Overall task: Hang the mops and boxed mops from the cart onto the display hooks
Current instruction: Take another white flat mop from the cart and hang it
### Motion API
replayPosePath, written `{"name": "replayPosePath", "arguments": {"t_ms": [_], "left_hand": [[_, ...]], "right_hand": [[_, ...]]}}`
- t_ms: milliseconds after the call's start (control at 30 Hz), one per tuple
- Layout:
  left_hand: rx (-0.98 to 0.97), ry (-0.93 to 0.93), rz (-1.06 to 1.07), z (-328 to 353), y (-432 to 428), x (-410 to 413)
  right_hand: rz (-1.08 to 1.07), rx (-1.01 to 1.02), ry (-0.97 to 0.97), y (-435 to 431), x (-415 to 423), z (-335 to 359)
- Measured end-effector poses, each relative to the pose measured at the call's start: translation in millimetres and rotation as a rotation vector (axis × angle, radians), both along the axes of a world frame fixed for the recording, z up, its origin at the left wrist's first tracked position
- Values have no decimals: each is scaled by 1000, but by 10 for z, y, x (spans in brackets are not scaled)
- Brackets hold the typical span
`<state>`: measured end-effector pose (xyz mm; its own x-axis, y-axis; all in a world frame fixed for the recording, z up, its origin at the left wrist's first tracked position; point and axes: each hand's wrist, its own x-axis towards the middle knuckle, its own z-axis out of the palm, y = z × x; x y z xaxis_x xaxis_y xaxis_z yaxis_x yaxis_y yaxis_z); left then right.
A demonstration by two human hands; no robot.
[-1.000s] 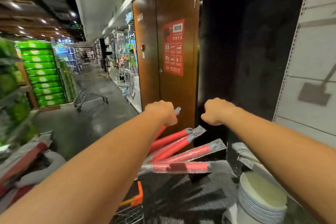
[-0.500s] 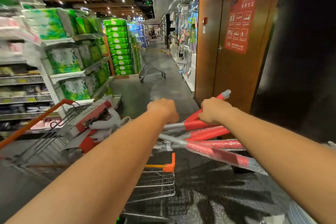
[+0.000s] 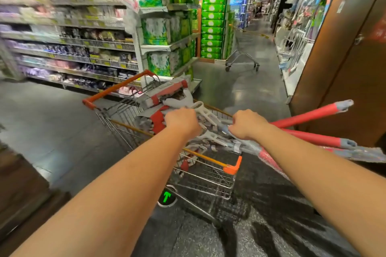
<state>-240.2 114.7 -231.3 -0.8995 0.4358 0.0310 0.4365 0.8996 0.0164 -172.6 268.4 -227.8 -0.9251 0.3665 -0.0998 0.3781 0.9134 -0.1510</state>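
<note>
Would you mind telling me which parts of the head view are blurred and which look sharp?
Head view: the shelves on the left are smeared by motion blur; the left hand, right hand and shopping cart look sharp; wide-angle distortion tilts the brown door.

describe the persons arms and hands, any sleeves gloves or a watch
Both are bare: the left arm and right arm show no sleeves anywhere in view. The left hand and right hand wear no gloves, and no watch or band sits on either wrist. Much of each hand is turned away from the camera, so rings cannot be ruled out.
</note>
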Motion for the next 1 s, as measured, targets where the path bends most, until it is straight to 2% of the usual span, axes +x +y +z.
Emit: {"name": "replayPosePath", "arguments": {"t_ms": [133,400,567,1000], "left_hand": [[43,-26,66,-193,-60,-153],[98,-2,59,-501,-160,-651],[112,-22,28,-650,-247,-1068],[135,-165,-57,-856,23,-1741]], "right_hand": [[-16,-169,85,-66,-303,-133],[-41,-106,169,-244,-864,-293],[-115,-65,66,-321,-1131,-508],[-244,-205,160,-158,-1667,-632]]}}
